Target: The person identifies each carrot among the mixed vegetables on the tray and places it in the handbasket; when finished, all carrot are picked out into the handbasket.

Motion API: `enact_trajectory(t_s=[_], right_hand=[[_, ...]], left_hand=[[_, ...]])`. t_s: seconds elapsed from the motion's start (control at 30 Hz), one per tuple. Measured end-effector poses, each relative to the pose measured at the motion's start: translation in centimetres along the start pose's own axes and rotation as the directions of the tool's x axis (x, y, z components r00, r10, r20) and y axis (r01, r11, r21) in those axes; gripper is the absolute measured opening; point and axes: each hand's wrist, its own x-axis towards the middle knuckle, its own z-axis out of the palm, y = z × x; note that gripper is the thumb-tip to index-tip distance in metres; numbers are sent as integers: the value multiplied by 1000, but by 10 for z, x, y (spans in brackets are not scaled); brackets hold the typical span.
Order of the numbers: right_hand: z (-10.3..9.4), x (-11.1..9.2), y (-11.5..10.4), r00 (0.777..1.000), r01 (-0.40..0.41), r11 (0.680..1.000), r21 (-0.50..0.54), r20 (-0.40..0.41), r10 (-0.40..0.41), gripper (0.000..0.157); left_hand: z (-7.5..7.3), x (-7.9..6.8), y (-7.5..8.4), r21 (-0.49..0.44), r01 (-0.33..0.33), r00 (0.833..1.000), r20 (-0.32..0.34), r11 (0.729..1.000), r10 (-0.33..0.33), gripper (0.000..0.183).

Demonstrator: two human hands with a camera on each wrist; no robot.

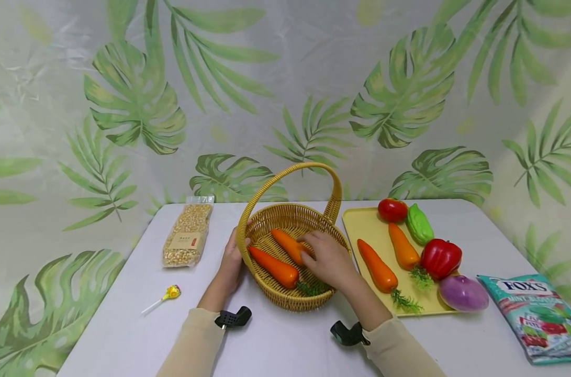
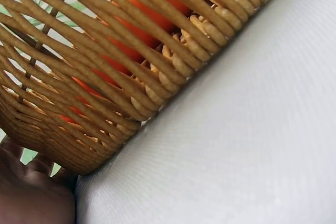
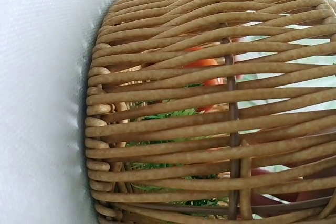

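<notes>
A wicker basket [image 1: 285,301] with a tall arched handle stands on the white table, and two toy carrots lie inside it. My left hand [image 1: 230,264] holds the basket's left side at the rim; the left wrist view shows this hand [image 2: 31,192] against the woven wall. Inside the basket, my right hand [image 1: 329,259] grips the farther carrot [image 1: 290,245] near its thick end, its fingers partly hiding it. The nearer carrot [image 1: 273,267] lies along the left side, green leaves toward the front. In the right wrist view the basket wall [image 3: 210,124] covers most of the right hand.
Right of the basket, a yellow tray [image 1: 360,220] carries two more carrots [image 1: 378,267], a tomato [image 1: 392,210], a green vegetable [image 1: 420,225], a red pepper [image 1: 440,258] and an eggplant [image 1: 463,293]. A candy bag [image 1: 539,319] lies farther right. At left are a grain bag [image 1: 187,235] and a lollipop [image 1: 171,292].
</notes>
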Motion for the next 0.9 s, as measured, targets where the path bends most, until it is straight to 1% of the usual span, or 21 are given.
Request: enact_trajectory(t_s=[0.17,0.3,0.47,0.57,0.67,0.9], right_hand=[[0,1,2,998,27,999,39,-54,-25,29],[-2,0,4,997,44,993,113,-74,-36,28],[-9,-2,11,997,65,966,249,-49,-55,31],[-17,-3,18,998,62,951,304,-29,-56,33],[-26,-4,25,999,34,944,329,-7,-33,34],[-46,-6,38,1000,-8,937,349,9,5,35]], left_hand=[[0,0,0,-4,-4,1000,-6,1000,4,50],[0,1,-1,5,-3,1000,-19,1000,3,49],[1,1,-1,9,-8,1000,-19,1000,8,49],[2,-1,0,11,-4,1000,-19,1000,4,49],[2,-2,2,16,2,1000,-23,1000,-2,50],[3,-2,4,6,-7,1000,-22,1000,7,49]])
